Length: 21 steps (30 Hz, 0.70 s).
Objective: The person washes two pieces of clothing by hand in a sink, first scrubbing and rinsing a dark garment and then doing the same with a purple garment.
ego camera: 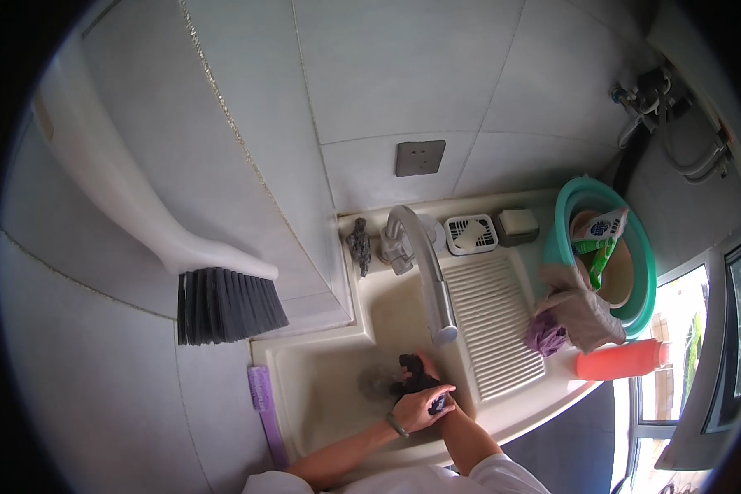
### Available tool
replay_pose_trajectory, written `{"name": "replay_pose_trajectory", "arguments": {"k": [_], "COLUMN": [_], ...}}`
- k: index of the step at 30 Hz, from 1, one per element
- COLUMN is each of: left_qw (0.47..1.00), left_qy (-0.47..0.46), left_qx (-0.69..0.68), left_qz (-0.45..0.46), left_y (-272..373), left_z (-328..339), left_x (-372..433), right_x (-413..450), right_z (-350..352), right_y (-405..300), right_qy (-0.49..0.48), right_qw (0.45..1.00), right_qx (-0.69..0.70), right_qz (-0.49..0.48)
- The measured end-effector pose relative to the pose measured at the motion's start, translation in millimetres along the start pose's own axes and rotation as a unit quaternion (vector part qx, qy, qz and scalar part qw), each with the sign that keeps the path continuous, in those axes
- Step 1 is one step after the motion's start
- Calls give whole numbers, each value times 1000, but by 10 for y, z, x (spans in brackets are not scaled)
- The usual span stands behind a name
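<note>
Low in the basin of a cream laundry sink (321, 426), my two hands are together around a dark wet-looking cloth (415, 383). My left hand (417, 409), with a bracelet at its wrist, lies across the cloth and has its fingers curled over a bunched part. My right hand (431, 365) reaches farther into the basin and is mostly hidden by the cloth and my left hand. Above them, the spout of a curved metal faucet (435, 290) points down. Beside the hands, a drain strainer (376, 384) shows blurrily in the basin floor.
A ribbed washboard (491, 321) adjoins the basin. Right of it stand a teal tub (645, 296) with cloths over its rim and a pink bottle (620, 361) lying down. Soap dishes (471, 234) line the back ledge. A purple brush (268, 420) lies left; a white-handled brush (222, 302) hangs nearer the camera.
</note>
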<state>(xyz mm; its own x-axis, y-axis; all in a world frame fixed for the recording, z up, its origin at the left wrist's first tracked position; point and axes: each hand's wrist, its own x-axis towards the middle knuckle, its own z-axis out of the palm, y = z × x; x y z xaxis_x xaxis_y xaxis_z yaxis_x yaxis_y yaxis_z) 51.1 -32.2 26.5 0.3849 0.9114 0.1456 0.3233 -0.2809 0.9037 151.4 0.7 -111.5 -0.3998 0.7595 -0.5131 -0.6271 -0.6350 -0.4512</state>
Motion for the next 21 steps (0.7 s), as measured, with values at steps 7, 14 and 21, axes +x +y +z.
{"name": "replay_pose_trajectory", "arguments": {"k": [7,14,21], "left_qw": [949,892,945], "left_qy": [122,48,-123], "left_qx": [233,441,212], "left_qz": [-171,-86,-219], "left_y": [-1132,-1708,-1415], "left_z": [-222,-345,-279], "left_x": [279,-409,-251], "right_x": [-69,-43,354], "right_z": [533,361,-476], "right_y": [60,-290,143], "right_qy": [256,247,226], "right_qw": [966,961,952], "right_qx": [-34,-108,101], "right_qz": [8,-56,178]}}
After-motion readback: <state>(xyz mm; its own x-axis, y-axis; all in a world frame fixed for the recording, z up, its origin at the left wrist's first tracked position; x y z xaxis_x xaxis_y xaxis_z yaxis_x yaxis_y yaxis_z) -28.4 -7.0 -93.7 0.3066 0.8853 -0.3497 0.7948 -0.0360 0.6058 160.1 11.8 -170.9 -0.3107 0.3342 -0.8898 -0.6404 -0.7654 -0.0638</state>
